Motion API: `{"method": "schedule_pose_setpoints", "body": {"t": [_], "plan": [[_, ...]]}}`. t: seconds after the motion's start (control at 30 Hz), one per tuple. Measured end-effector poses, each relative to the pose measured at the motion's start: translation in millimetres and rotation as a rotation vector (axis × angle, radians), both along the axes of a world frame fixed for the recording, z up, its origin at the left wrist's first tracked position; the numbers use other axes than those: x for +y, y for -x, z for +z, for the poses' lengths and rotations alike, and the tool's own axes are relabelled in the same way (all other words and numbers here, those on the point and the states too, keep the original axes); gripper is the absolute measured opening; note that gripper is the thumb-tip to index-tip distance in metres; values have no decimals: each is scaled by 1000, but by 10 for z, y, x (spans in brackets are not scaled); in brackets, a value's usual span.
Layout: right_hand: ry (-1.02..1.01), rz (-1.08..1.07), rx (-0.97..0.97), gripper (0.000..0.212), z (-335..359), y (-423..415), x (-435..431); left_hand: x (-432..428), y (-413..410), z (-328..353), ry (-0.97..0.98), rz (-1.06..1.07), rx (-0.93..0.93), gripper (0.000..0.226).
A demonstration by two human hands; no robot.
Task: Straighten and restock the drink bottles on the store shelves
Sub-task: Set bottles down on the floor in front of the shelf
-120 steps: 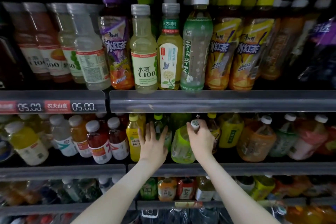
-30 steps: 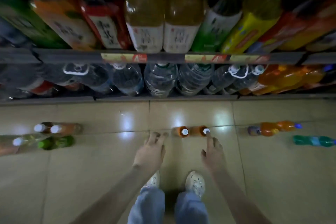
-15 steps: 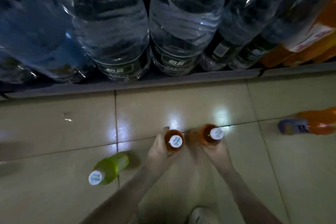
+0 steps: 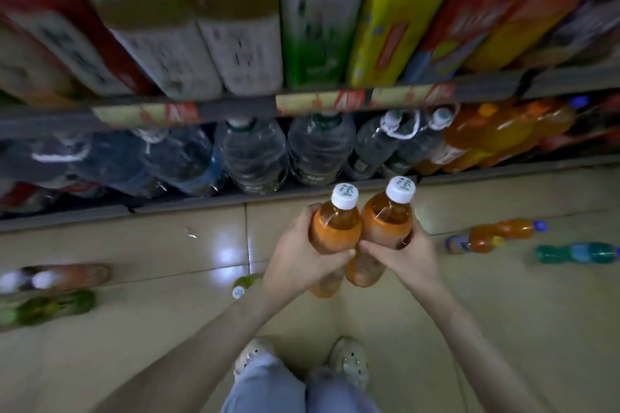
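Bottles first: through the head camera, the two orange ones that stood on the floor (image 4: 134, 245) half a second ago are now lifted off it. My left hand (image 4: 302, 258) is wrapped round the left bottle (image 4: 335, 228) and my right hand (image 4: 399, 255) round the right bottle (image 4: 385, 221). Both bottles are roughly upright with their white caps toward twelve o'clock, and their sides touch just below the middle of the frame. A second ago both hands were open and only reaching, so the pickup is done (cleanly, as far as the blur lets me judge).

The view has risen too. The shelf rail (image 4: 235, 107) is back at twelve, with the water jugs (image 4: 255, 157) under it.

For the task, I read this as the start of a restock run: this pair now needs a matching row on a shelf. Plenty is left on the tiles. A green bottle (image 4: 246, 283) lies at seven o'clock of my left hand, an orange bottle (image 4: 493, 238) and a teal bottle (image 4: 577, 253) lie at three, and blurred ones sit far out at nine.
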State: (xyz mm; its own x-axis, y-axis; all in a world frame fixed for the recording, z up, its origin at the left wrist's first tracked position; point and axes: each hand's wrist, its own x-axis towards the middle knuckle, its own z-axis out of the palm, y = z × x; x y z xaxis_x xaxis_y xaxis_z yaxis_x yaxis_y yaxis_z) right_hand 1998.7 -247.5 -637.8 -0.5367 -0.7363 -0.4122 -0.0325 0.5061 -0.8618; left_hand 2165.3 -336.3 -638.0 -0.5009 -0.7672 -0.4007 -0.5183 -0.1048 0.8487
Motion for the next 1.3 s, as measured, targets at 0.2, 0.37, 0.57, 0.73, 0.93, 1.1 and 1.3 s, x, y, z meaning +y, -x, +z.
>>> {"method": "schedule_pose_setpoints", "body": {"t": [0.2,0.37,0.57,0.73,0.93,1.1,1.3], "plan": [[155,60,70,43,2550,75,-205,-253,-86,2634,43,8,209,62],[391,124,199,43,4526,191,-326,-305,-14,4608,212,-18,353,55],[694,168,380,39,6102,235,-447,-303,53,6176,553,36,495,61],[1019,51,481,63,6726,136,-639,-396,-27,6838,818,139,611,63],[1192,-40,499,64,7078,38,-1084,-724,-150,7143,1043,271,798,65],[1142,-71,456,58,6975,-126,-1575,-1078,-195,7161,1119,346,799,64],[1097,-53,426,54,6971,-197,-2031,-1529,-94,7055,1097,469,693,65]]}}
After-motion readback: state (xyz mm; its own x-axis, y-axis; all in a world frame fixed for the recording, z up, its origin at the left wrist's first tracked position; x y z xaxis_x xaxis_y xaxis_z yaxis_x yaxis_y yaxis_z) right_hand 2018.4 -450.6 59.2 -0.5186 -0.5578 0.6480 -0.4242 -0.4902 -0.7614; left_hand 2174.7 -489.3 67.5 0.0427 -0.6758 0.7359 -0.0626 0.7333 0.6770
